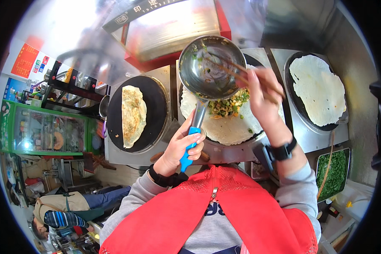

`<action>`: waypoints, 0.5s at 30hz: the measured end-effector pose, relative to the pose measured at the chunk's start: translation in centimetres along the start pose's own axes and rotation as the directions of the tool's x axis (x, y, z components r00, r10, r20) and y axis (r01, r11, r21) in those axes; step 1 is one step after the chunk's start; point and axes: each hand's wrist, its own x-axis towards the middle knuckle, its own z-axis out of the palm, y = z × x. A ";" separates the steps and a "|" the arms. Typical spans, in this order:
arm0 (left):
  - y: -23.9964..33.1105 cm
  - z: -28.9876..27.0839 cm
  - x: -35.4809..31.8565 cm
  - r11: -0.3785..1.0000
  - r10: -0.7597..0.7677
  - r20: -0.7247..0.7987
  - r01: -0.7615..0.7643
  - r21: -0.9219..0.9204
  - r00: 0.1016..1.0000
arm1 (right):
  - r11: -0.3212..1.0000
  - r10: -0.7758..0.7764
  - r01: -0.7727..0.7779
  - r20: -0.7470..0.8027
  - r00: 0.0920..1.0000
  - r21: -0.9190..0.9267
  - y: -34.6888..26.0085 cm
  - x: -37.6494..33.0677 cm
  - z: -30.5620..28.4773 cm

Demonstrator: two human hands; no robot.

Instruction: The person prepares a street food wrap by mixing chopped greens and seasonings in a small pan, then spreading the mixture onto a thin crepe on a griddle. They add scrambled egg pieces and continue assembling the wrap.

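My left hand (178, 150) is wrapped round the blue handle of a small steel saucepan (199, 70). The pan is tilted over the middle griddle, with bits of green and liquid smeared inside. My right hand (264, 93) pinches a pair of wooden chopsticks (237, 73), blurred by motion, whose tips reach into the pan. Under the pan, a mixed filling of chopped greens and yellow and orange bits (229, 108) lies on a thin round pancake (228, 132). Pan and hand hide part of both.
On the left griddle (157, 112) rests a folded pancake (134, 118). The right griddle (290, 91) carries a flat, pale pancake (317, 91). Chopped greens fill a tray (348, 167) at right. A red-framed metal box (173, 34) stands behind. Another person (67, 207) is at lower left.
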 end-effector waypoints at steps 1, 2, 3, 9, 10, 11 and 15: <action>0.0 -0.1 0.0 0.995 0.010 0.011 -0.009 -0.103 1.000 | 0.973 0.094 -0.090 -0.008 0.996 0.212 0.1 -0.2 0.0; -0.1 -0.2 0.1 0.999 -0.004 -0.019 0.004 -0.044 1.000 | 0.923 0.304 -0.305 0.042 0.952 0.234 0.2 -0.4 0.1; -0.2 -0.3 0.1 1.000 0.004 -0.029 -0.005 -0.021 1.000 | 0.938 0.235 -0.242 0.055 0.970 0.249 0.4 -0.5 0.2; -0.1 -1.0 0.4 0.999 -0.036 0.029 0.036 -0.010 0.999 | 0.866 0.327 -0.322 0.054 0.943 0.381 0.6 0.5 0.2; -0.1 -1.1 0.4 0.999 -0.035 0.009 0.035 -0.027 0.999 | 0.797 0.470 -0.491 0.150 0.870 0.351 0.3 0.7 0.0; -0.2 -1.3 0.4 0.999 -0.036 0.000 0.036 -0.034 0.999 | 0.761 0.603 -0.616 0.130 0.787 0.201 -0.1 0.9 -0.3; -0.7 -1.4 1.0 0.997 -0.073 -0.078 0.075 0.028 0.994 | 0.902 0.372 -0.350 -0.043 0.927 0.251 -2.7 2.5 0.8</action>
